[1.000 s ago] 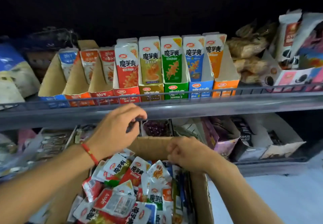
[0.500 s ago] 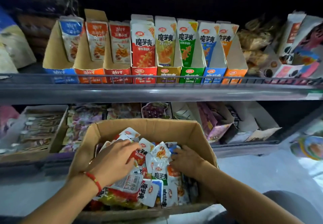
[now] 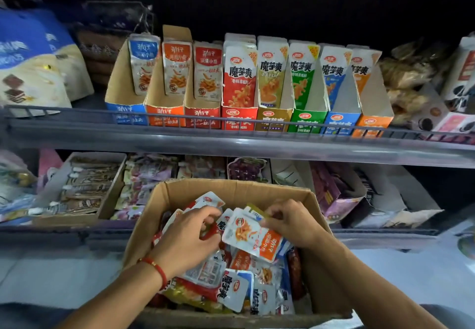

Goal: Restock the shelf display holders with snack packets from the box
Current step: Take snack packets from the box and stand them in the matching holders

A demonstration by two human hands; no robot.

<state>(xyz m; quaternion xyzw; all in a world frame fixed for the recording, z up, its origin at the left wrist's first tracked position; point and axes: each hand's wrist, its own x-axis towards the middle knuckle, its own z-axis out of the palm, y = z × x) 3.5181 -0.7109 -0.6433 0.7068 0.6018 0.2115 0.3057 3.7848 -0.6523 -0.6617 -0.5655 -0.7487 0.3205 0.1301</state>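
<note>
An open cardboard box (image 3: 232,187) stands below the shelves, full of several loose snack packets. My left hand (image 3: 190,238), a red bracelet on its wrist, reaches into the pile and pinches a red packet (image 3: 209,231) with curled fingers. My right hand (image 3: 293,222) grips the top edge of an orange-and-white packet (image 3: 253,236) lifted off the pile. On the upper shelf stands a row of cardboard display holders (image 3: 239,120), several with upright packets; the three at the left hold only a few.
A wire rail (image 3: 77,115) runs along the upper shelf's front edge. Big blue-and-white bags (image 3: 33,66) sit at upper left, brown snack bags (image 3: 408,71) at upper right. The lower shelf holds a tray of sachets (image 3: 84,187) and purple packs (image 3: 331,192).
The view has pulled back and down from the shelf. Both hands went from the box's rim into the pile; my right hand has lifted an orange-and-white packet.
</note>
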